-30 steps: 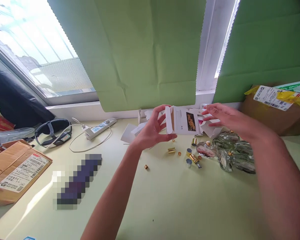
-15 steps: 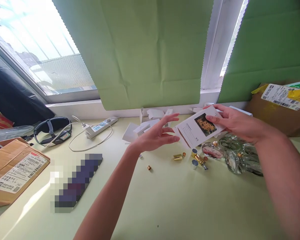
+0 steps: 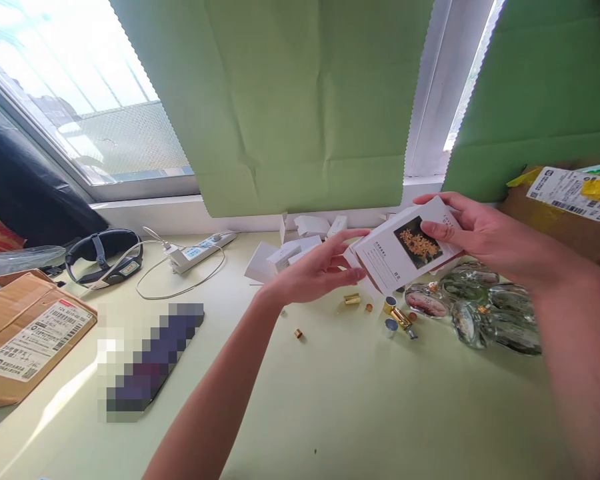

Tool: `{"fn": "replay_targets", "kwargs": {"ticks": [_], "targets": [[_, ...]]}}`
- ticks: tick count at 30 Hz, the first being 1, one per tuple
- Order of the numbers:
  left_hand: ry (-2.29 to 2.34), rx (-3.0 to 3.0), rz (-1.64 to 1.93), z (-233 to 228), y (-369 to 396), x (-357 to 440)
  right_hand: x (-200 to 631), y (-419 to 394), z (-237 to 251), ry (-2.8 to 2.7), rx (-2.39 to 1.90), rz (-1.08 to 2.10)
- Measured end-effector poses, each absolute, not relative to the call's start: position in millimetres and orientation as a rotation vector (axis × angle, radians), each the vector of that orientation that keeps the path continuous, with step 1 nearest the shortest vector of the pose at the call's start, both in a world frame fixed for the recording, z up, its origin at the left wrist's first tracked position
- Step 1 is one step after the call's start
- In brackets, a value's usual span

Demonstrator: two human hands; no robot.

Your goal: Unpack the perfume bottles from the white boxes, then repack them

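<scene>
- far left you've got a brown parcel [image 3: 27, 337] with a shipping label and barcode, print too small to read
- next over: a black headset [image 3: 103, 257], then a white power strip [image 3: 200, 250] with its cord looped on the table [image 3: 330, 400], then a blurred-out dark thing [image 3: 147, 363] lying flat
- your left hand [image 3: 313, 273] is open, fingers spread and stretched toward the box, fingertips right at its lower left corner. Can't tell if they actually touch it
- the box [image 3: 405, 250] is up off the table, tilted, between your two hands. It's white with a photo of yellow-orange flowers on black and some lines of small print, unreadable
- behind it, more white boxes [image 3: 300, 243] sit by the sill, flaps up
- right under the box are loose gold caps [image 3: 351, 299] and small bits scattered about. My guess: a sleeve or dropped box sweeps those, and round caps roll
- your right hand [image 3: 473, 230] pinches the box's right end, thumb on the printed face and fingers behind. That's a one-end grip, so I'd say it could twist or slip out
- glass bottles [image 3: 480, 310] lie in a cluster below your right forearm. If the box falls or your arm dips, they could get knocked together
- far right, another brown parcel [image 3: 565, 213] with a white barcode label and yellow tape, text not legible
</scene>
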State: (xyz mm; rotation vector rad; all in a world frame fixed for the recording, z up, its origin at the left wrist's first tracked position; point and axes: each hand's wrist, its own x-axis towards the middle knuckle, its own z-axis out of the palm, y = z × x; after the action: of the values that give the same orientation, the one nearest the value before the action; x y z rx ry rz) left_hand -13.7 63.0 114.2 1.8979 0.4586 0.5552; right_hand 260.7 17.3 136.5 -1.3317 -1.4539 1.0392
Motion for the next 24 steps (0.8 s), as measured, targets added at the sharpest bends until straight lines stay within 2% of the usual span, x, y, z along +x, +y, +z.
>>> {"fn": "replay_targets", "kwargs": {"ticks": [24], "targets": [[0.406,2.072,0.520,128,52,-11,266,16,133,-1.630,-1.381,0.964]]}}
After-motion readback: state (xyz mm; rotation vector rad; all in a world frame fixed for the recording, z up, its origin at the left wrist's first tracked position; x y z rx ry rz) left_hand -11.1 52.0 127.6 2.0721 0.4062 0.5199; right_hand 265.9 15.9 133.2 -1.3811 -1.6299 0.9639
